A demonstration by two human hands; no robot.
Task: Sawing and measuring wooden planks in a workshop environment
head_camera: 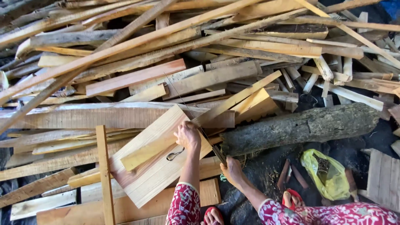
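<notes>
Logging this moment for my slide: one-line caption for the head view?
Left hand steadies a pale wooden board while right hand grips a thin blade across it.

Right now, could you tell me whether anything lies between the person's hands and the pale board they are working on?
Nothing visible does. The left hand already rests on the pale board, pressing a narrow strip against it. The right hand grips a thin saw blade that runs up past the board's edge beside the dark log.
</notes>
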